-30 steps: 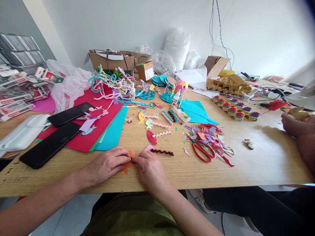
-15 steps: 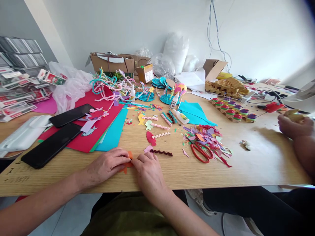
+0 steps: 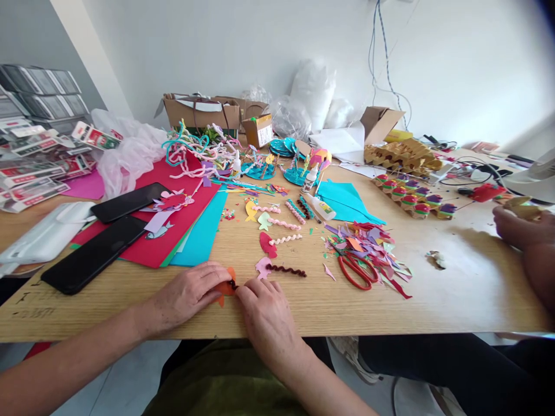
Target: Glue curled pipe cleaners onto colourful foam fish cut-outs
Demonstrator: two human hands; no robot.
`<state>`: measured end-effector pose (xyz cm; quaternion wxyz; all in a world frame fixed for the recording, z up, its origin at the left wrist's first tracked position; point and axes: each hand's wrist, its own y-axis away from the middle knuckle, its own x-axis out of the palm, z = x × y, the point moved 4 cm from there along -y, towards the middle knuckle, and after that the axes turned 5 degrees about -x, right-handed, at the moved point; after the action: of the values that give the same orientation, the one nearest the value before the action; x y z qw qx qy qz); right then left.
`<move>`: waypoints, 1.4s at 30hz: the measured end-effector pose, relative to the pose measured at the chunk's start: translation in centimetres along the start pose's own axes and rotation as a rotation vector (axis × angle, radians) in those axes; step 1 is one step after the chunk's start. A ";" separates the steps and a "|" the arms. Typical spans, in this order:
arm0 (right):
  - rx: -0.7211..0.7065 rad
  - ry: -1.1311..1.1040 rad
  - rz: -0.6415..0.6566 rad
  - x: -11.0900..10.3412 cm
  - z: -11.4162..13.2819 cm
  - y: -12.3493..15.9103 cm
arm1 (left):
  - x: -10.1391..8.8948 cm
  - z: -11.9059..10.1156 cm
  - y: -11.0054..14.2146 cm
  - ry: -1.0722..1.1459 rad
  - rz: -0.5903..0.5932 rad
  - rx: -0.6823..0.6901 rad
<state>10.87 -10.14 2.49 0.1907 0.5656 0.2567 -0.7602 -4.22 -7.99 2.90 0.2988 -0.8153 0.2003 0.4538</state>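
Close to the table's front edge, my left hand (image 3: 193, 292) presses its fingers on an orange paper fish (image 3: 222, 289), covering part of it. A short end of dark pipe cleaner (image 3: 233, 284) shows on the fish. My right hand (image 3: 265, 306) pinches that pipe cleaner, and most of it is hidden under the fingers. Just beyond lies a pink paper fish (image 3: 262, 266) with a twisted dark brown pipe cleaner (image 3: 286, 270). Farther back, red (image 3: 267, 245), green (image 3: 264, 221) and yellow paper fish (image 3: 250, 211) lie with pale pink twisted pipe cleaners.
Red-handled scissors (image 3: 358, 271) lie by paper scraps (image 3: 368, 245) on the right. Two black phones (image 3: 93, 254) rest on the left near red card (image 3: 151, 245). Glue bottles (image 3: 322, 208) stand and lie behind. Another person's hand (image 3: 518, 228) is at the far right.
The view has shifted slightly. My right hand has drawn back a little from the orange fish, showing more of the dark pipe cleaner and of the pink fish.
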 end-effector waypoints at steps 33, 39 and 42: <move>-0.035 0.079 0.035 -0.7 0.2 -1.2 | -2.3 1.5 0.0 -0.139 -0.114 -0.025; 0.040 0.104 0.091 -1.6 -0.5 -3.0 | -2.3 3.0 -0.1 -0.181 -0.120 -0.079; 0.078 0.119 0.134 -2.3 -1.1 -4.6 | -2.5 3.2 -0.5 -0.187 -0.116 -0.076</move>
<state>9.68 -5.85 5.21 0.2035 0.6326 0.1996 -0.7201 -7.12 -5.33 3.88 0.3108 -0.7904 0.1065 0.5170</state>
